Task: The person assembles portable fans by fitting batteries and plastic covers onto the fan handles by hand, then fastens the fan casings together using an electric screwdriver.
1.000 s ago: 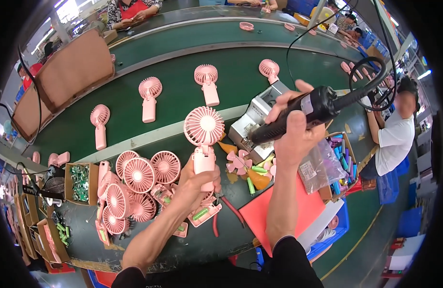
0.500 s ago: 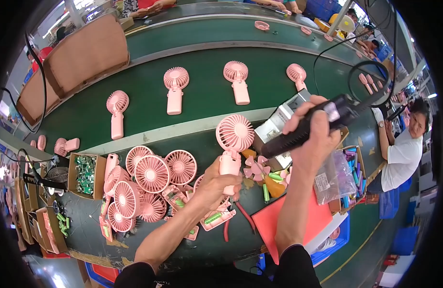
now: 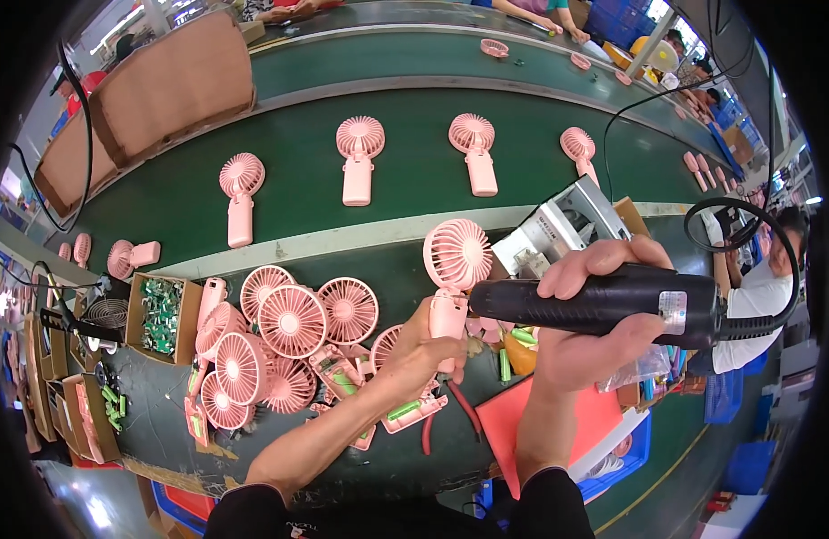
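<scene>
My left hand (image 3: 412,357) is wrapped around the handle of a pink handheld fan (image 3: 457,254), its round grille upward. In my right hand (image 3: 567,355) is a black electric screwdriver (image 3: 594,303), lying nearly level with its cord at the right end. Its front end meets the upper part of the fan's handle in the picture; whether they touch I cannot tell. Left of my left hand lies a heap of pink fan heads (image 3: 292,321), with opened handles holding green battery cells (image 3: 403,410) close by. Red-handled pliers (image 3: 464,406) lie below the held fan.
Several finished-looking pink fans (image 3: 358,162) lie on the green conveyor belt (image 3: 297,184) ahead. A box of green circuit boards (image 3: 160,316) stands left. A metal device (image 3: 558,229) sits behind the screwdriver. A red sheet (image 3: 549,427) lies near right; co-workers sit beyond.
The screwdriver has swung down to nearly level, and its front end has come left to the fan's handle. The belt and bench contents appear shifted slightly right.
</scene>
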Available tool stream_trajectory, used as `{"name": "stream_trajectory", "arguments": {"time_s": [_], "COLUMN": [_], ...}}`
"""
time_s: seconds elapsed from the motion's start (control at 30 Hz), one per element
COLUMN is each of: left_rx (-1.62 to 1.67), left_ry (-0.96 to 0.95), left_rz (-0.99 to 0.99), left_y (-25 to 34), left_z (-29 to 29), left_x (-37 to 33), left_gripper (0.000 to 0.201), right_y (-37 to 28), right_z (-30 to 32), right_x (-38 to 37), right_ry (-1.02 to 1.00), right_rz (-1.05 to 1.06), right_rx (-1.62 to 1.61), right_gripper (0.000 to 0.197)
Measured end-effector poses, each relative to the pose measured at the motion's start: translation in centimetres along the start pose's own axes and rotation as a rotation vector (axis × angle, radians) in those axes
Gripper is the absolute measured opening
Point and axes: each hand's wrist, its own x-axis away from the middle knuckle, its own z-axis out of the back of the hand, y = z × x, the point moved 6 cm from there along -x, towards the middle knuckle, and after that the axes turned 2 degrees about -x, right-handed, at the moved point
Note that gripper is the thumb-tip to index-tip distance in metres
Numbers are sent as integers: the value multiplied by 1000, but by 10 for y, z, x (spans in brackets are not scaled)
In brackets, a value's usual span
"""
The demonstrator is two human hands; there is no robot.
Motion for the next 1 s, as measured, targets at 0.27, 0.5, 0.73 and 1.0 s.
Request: {"name": "stream_trajectory", "arguments": {"time_s": [0.27, 0.5, 0.73, 1.0], "left_rx": [-17, 3, -33, -122], "left_ry": [-29, -21, -47, -80], "left_rz": [5, 19, -43, -186], "left_y": [0, -2, -4, -20], "left_z": [-4, -7, -7, 7], "left_x": [-3, -2, -6, -16], "left_gripper": [60, 55, 36, 53], "right_y": [8, 16, 26, 23], "right_z": [0, -1, 11, -11], "right_x": [1, -1, 4, 4], "right_ry": [-35, -26, -9, -78], "right_rz": [-14, -55, -110, -87], "right_rx": [19, -10, -22, -7], "right_gripper": [62, 56, 35, 39]}}
